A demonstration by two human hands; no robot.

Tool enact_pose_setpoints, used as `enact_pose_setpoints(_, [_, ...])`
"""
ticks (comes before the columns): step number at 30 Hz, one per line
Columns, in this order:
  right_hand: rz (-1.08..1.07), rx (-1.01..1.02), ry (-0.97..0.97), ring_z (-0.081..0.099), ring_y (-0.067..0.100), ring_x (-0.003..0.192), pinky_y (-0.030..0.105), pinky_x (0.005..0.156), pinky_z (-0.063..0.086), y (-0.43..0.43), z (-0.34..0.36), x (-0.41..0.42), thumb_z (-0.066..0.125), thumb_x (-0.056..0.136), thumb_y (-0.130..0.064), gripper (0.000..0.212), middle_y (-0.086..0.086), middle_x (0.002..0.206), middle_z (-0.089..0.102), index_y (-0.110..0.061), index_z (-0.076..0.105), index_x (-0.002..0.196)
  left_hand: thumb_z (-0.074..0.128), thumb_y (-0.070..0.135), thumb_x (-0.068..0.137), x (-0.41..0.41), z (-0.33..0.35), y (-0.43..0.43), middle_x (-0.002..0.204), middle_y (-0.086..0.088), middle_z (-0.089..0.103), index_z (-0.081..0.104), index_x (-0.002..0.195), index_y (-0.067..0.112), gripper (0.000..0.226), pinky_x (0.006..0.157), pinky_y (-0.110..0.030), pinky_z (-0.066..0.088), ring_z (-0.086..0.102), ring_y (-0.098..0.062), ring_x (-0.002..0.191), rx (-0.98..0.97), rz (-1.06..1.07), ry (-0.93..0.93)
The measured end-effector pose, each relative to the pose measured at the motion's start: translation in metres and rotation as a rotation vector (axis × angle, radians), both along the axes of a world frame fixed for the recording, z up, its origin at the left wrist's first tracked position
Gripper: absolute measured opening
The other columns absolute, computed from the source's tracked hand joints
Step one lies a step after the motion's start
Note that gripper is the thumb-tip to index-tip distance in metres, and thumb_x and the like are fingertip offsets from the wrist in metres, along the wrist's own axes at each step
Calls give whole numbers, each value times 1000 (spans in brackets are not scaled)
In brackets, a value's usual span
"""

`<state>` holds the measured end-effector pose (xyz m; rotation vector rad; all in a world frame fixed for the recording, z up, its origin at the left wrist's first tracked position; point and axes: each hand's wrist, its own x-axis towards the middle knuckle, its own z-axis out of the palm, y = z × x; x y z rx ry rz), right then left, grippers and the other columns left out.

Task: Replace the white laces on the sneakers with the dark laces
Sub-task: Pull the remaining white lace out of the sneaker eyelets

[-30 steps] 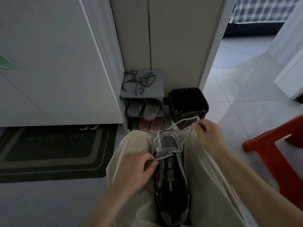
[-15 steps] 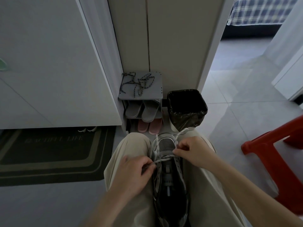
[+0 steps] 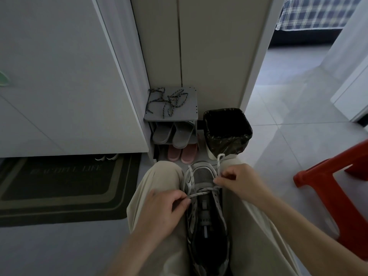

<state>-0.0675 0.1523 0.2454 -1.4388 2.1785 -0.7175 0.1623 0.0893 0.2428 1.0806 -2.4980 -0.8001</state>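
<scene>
A grey-and-black mesh sneaker [image 3: 206,212] is lying toe-forward between the person's knees, wedged in the lap of their beige trousers [image 3: 159,176]. Every other place is given from that sneaker.

The left hand [image 3: 161,212] is sitting just left of the sneaker's eyelets, thumb and forefinger pinched together on one end of the white speckled lace [image 3: 201,193], which is crossing the shoe's lowest eyelets near the toe. The right hand [image 3: 237,180] is curling at the sneaker's right edge beside the toe, its fingers closed on the same lace; a loose end is sticking up from that fist, past the toe. The eyelets nearer the ankle are standing unlaced.

Beyond the toe, a small grey two-tier shoe rack [image 3: 171,114] is standing against the wall, and the dark braided laces [image 3: 169,100] are lying in a loose tangle on its top shelf, well apart from both hands. Grey slippers [image 3: 173,134] are resting on the tier below, with pink slippers [image 3: 182,154] beneath them. A black-lined waste bin [image 3: 227,132] is standing beyond the toe to the right, just beside the rack. A red plastic stool [image 3: 342,188] is standing well to the sneaker's right, and a dark doormat [image 3: 65,184] is lying to its left.
</scene>
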Motion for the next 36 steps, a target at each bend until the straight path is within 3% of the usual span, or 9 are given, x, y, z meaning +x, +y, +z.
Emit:
enact_pose_setpoints(5, [-30, 39, -81, 49, 6, 48, 27, 54, 44, 0, 7, 2, 70, 63, -62, 38, -4, 53, 60, -25, 63, 60, 58, 45, 85, 1, 5, 0, 52, 18, 52, 67, 77, 29, 20, 60, -10, 30, 54, -2, 63, 21, 46, 30])
enact_pose_setpoints(11, [70, 30, -144, 52, -5, 53, 7, 53, 39, 4, 11, 11, 76, 75, -32, 18, -22, 53, 59, -33, 64, 61, 65, 40, 83, 4, 7, 1, 54, 20, 54, 70, 77, 27, 15, 54, -7, 33, 56, -1, 63, 23, 76, 37])
enact_pose_setpoints(14, [-28, -66, -61, 45, 3, 49, 20, 54, 40, 4, 1, 7, 71, 78, -34, 26, -12, 50, 52, -30, 58, 56, 67, 35, 83, 4, 8, 3, 56, 21, 56, 72, 79, 27, 11, 55, -6, 35, 56, 3, 65, 41, 92, 55])
enact_pose_setpoints(19, [-306, -209, -335, 43, 14, 50, 32, 55, 38, -4, -1, -3, 63, 86, -27, 25, -4, 53, 51, -20, 61, 62, 67, 29, 84, 2, 9, 6, 65, 12, 63, 73, 82, 27, 7, 56, -9, 37, 56, -6, 76, 22, 118, 86])
enact_pose_setpoints(24, [19, -33, -82, 46, 2, 48, 13, 51, 38, 4, 5, 14, 69, 79, -41, 26, -4, 54, 54, -20, 64, 64, 65, 33, 85, -4, 11, 8, 60, 19, 56, 73, 83, 28, 10, 58, -8, 37, 55, 3, 70, 47, 92, 83])
enact_pose_setpoints(27, [38, -67, -55, 44, -1, 49, 9, 50, 35, 6, 12, 21, 71, 81, -27, 26, -5, 52, 48, -14, 59, 61, 61, 39, 87, -6, 11, 9, 57, 13, 56, 72, 84, 26, 18, 54, -11, 38, 55, -2, 64, 66, 95, 133])
enact_pose_setpoints(30, [-77, -153, 20, 54, -2, 54, 14, 58, 43, 5, 5, 20, 62, 87, -26, 25, -7, 58, 61, -21, 57, 63, 47, 62, 80, -8, 9, 9, 74, 17, 62, 71, 94, 29, 44, 62, -13, 43, 58, -2, 74, 115, 83, 168])
enact_pose_setpoints(34, [-350, -255, -518, 68, 21, 55, 38, 60, 57, -3, 7, 19, 46, 97, -10, 24, 4, 58, 67, -10, 48, 73, 44, 70, 71, -11, 3, 13, 96, 23, 58, 65, 107, 33, 55, 79, -15, 46, 55, 5, 89, 91, 43, 108])
enact_pose_setpoints(36, [-287, -238, -499, 69, 19, 57, 37, 62, 57, -4, 7, 16, 49, 96, -13, 23, 2, 60, 69, -11, 53, 73, 44, 71, 70, -12, 2, 14, 98, 22, 57, 63, 108, 35, 56, 81, -17, 47, 54, 5, 90, 93, 56, 104])
